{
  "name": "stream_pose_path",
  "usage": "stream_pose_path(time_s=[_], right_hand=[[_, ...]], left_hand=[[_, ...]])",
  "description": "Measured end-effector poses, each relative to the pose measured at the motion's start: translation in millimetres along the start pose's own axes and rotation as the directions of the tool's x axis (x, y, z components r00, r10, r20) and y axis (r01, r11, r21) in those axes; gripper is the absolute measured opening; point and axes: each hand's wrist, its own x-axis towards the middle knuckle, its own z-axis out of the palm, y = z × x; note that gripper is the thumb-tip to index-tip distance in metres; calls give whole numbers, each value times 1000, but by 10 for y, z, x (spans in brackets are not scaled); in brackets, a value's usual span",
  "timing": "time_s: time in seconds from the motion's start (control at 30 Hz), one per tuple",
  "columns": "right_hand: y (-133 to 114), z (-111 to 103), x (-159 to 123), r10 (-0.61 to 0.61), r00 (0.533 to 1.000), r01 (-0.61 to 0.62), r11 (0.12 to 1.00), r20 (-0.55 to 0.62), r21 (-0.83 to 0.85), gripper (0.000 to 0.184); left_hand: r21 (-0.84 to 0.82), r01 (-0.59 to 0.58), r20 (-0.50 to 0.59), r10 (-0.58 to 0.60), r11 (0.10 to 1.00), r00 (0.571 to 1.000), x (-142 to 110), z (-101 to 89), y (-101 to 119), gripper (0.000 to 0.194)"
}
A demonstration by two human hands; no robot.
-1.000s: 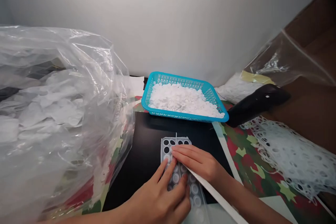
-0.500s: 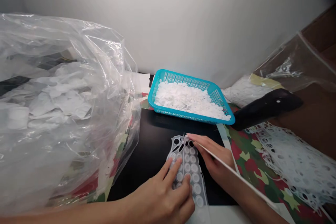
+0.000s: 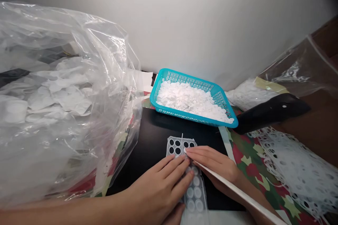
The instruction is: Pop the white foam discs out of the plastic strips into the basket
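A translucent plastic sheet (image 3: 194, 197) with rows of round pieces lies lengthwise on a black mat (image 3: 151, 130). At its far end the rows are open holes through which the black shows; closer in, pale discs fill the rounds. My left hand (image 3: 161, 190) lies over the sheet's left side, fingers stretched out and pressing on it. In the closed fingers of my right hand (image 3: 218, 165) is a long thin white stick (image 3: 237, 186), which slants back along the forearm. A small white tip shows at those fingertips, against the sheet; whether it belongs to the stick I cannot tell.
A blue plastic basket (image 3: 194, 121) full of small white discs stands behind the mat. On the left is a large clear bag (image 3: 111, 77) of white pieces. To the right are a black object (image 3: 274, 112) and a pile of holed sheets (image 3: 298, 168) on patterned cloth.
The sheet's far end, bunched up before, now lies flat with open holes showing. My left hand has slid up slightly, and my right fingertips have come closer to me, near the left fingers.
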Motion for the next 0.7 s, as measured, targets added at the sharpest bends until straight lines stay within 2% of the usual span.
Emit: stream_pose_path(time_s=[0.17, 0.33, 0.5, 0.6, 0.7], right_hand=[[-27, -29, 26, 49, 999, -49, 998, 8, 34, 29], [-50, -44, 36, 102, 994, -103, 994, 34, 43, 27], [-30, -32, 23, 70, 997, -69, 998, 29, -7, 28], [-9, 38, -16, 39, 999, -39, 997, -3, -65, 33], [-10, 114, -41, 61, 996, -69, 991, -70, -112, 35]], left_hand=[[-85, 32, 34, -29, 996, 999, 8, 5, -1, 51], [-102, 32, 67, -25, 994, 997, 3, -3, -4, 51], [-100, 36, 69, -29, 994, 997, -1, -1, -4, 52], [-91, 50, 89, -42, 995, 995, 8, 27, 8, 53], [-79, 56, 79, -49, 995, 996, 10, 47, 18, 53]])
